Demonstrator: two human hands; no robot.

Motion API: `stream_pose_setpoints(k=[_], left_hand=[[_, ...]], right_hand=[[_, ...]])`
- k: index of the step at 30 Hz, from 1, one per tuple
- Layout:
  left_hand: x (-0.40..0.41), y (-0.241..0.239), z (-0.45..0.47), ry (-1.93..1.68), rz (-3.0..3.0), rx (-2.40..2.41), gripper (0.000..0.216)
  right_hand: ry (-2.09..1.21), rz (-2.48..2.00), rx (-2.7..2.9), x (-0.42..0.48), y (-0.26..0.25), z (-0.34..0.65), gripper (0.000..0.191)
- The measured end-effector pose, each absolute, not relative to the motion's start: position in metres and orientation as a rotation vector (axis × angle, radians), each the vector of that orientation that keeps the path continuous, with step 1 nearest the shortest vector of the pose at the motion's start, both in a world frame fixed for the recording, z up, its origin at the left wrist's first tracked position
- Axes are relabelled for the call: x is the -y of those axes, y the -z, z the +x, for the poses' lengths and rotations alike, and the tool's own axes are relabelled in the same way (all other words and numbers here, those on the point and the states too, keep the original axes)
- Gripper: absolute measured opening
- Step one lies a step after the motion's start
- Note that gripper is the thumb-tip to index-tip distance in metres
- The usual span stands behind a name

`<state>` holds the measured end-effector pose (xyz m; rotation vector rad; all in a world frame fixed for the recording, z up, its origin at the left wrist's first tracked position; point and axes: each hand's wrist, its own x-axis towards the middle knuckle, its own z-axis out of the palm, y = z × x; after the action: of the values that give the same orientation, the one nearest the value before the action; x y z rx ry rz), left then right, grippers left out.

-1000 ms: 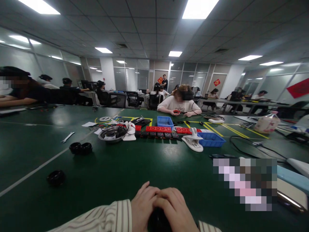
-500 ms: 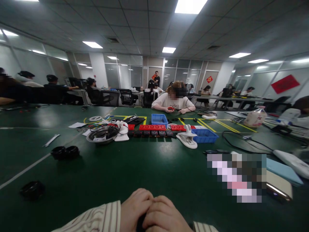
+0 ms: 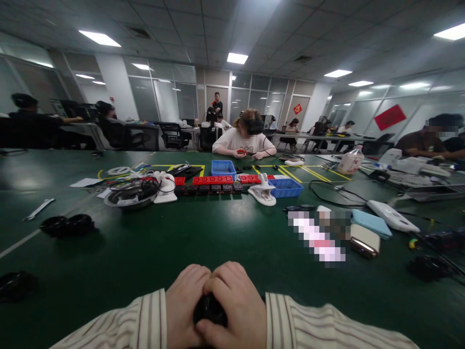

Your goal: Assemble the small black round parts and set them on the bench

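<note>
At the near edge of the green table point(image 3: 203, 237), my left hand point(image 3: 183, 303) and my right hand point(image 3: 236, 303) are pressed together, fingers curled around a small round black object point(image 3: 209, 309). Only a dark glossy part of it shows between the fingers. Striped sleeves cover both forearms. Similar black round parts point(image 3: 67, 224) lie on the table to the left, and another black round part point(image 3: 14, 285) sits at the far left edge.
Across the table stand a metal bowl point(image 3: 127, 196), white clamps point(image 3: 262, 194), red and black blocks point(image 3: 212, 180) and blue bins point(image 3: 286, 187). Phones point(image 3: 370, 224) and cables lie at the right. A person in a headset point(image 3: 242, 140) sits opposite; other people work around the room.
The view has swung to the right, bringing the right side of the table and another seated person into sight. My hands stay clasped on the black object, more of which shows now.
</note>
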<state>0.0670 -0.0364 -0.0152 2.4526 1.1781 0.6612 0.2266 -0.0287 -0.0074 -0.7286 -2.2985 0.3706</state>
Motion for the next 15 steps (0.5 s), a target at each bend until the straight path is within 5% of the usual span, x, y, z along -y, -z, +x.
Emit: stream_pose_setpoints(k=[9, 15], left_hand=[[0.028, 0.015, 0.061, -0.545, 2.396, -1.054, 0.034], [0.029, 0.019, 0.061, -0.593, 2.445, -1.052, 0.039]], right_hand=[[-0.239, -0.205, 2.412, 0.014, 0.019, 0.228, 0.011], [-0.201, -0.029, 2.376, 0.012, 0.020, 0.226, 0.031]])
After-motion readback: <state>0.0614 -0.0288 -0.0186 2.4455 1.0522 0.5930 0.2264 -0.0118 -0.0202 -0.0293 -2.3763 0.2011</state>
